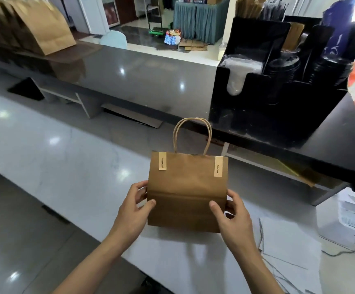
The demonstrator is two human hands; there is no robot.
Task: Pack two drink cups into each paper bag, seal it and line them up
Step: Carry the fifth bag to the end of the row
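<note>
I see the brown paper bag [187, 192] upright on the white counter [66, 166], two sticker strips sealing its top, handles up. My left hand [135, 206] and right hand [230, 213] grip its sides, thumbs on the front. More bags [23, 28] stand far left; a black lid-and-straw organizer [278, 85] sits behind, loose paper sheets [289, 251] lie right.

The paper bag [187, 192] carries two pale sticker strips at its top edge, the left sticker [162, 160] and the right sticker [218, 167]. Each one bears a short line of small dark print running along the strip. It seems to read "Good luck !", but the letters are too small to be sure.
</note>
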